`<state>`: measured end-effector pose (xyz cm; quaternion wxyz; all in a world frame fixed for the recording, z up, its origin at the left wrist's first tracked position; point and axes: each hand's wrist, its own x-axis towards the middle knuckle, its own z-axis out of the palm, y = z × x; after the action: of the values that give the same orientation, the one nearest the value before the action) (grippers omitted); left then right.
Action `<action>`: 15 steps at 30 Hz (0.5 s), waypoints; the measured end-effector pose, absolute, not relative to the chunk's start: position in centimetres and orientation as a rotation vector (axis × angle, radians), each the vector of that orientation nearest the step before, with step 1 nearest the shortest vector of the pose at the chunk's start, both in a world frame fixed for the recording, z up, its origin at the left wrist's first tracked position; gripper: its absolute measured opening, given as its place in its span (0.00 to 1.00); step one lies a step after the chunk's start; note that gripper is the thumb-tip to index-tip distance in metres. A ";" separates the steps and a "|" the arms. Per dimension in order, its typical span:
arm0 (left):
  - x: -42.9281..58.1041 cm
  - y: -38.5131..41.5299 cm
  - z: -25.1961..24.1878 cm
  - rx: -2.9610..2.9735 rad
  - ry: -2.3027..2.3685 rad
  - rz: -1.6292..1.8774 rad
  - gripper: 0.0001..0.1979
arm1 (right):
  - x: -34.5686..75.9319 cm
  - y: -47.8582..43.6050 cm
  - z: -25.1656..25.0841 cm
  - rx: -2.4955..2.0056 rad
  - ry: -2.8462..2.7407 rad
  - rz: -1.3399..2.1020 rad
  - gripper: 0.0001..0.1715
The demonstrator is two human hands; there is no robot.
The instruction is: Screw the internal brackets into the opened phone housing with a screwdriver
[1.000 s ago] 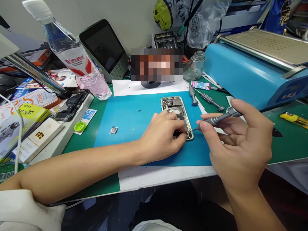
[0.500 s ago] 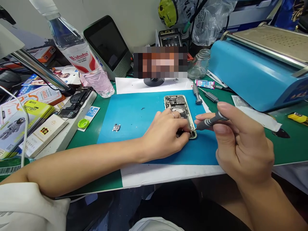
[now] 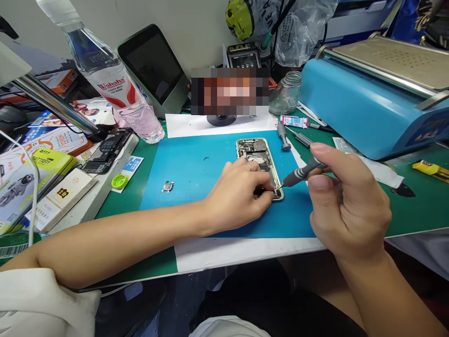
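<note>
An opened phone (image 3: 255, 150) with its insides showing lies on a blue mat (image 3: 196, 173). My left hand (image 3: 237, 192) rests on the phone's near end, fingers curled and pressed onto it, a ring on one finger. My right hand (image 3: 345, 206) is closed round a grey screwdriver (image 3: 302, 172), whose tip touches the phone's near right corner beside my left fingertips. A small loose part (image 3: 167, 186) sits on the mat to the left.
A water bottle (image 3: 112, 82) and dark tablet (image 3: 152, 68) stand at the back left. Boxes and a second opened phone (image 3: 108, 150) crowd the left. A blue machine (image 3: 372, 98), glass jar (image 3: 286, 96) and spare screwdrivers (image 3: 282, 138) lie right. A yellow cutter (image 3: 430, 169) lies far right.
My right hand has moved the screwdriver in, its tip dropping onto the phone's near right corner. My left hand has stayed on the phone.
</note>
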<state>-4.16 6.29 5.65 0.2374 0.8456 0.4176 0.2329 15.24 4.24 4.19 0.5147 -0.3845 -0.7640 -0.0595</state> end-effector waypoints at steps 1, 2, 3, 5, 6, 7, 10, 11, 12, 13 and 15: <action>-4.2 6.3 5.6 2.317 1.144 0.640 0.06 | 15.3 4.2 4.2 -0.920 -1.832 -0.136 0.32; -4.2 6.2 5.7 2.316 1.143 0.639 0.06 | 15.3 4.2 4.2 -0.925 -1.834 -0.116 0.32; -4.2 6.2 5.7 2.314 1.144 0.638 0.06 | 15.2 4.2 4.2 -0.933 -1.836 -0.086 0.31; -4.2 6.2 5.6 2.309 1.148 0.636 0.06 | 15.2 4.0 4.1 -0.941 -1.830 -0.030 0.31; -4.2 6.2 5.6 2.308 1.149 0.635 0.06 | 15.2 4.0 4.0 -0.938 -1.827 -0.011 0.31; -4.2 6.2 5.6 2.308 1.149 0.635 0.06 | 15.2 4.0 4.0 -0.934 -1.829 -0.005 0.32; -4.2 6.3 5.6 2.312 1.143 0.639 0.06 | 15.1 4.0 4.0 -0.940 -1.822 -0.088 0.33; -4.2 6.3 5.6 2.311 1.144 0.639 0.06 | 15.1 4.0 4.0 -0.946 -1.817 -0.124 0.33; -4.2 6.3 5.6 2.309 1.144 0.639 0.06 | 15.1 3.9 4.1 -0.956 -1.810 -0.150 0.33; -4.2 6.3 5.6 2.306 1.145 0.637 0.06 | 15.1 3.8 4.2 -0.971 -1.802 -0.157 0.33; -4.2 6.3 5.7 2.303 1.145 0.632 0.07 | 15.1 3.5 4.4 -1.018 -1.803 -0.121 0.33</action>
<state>-4.19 6.30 5.67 0.2440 0.8433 0.4192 0.2316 15.08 3.53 4.36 0.5089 -0.4226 -0.7483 -0.0504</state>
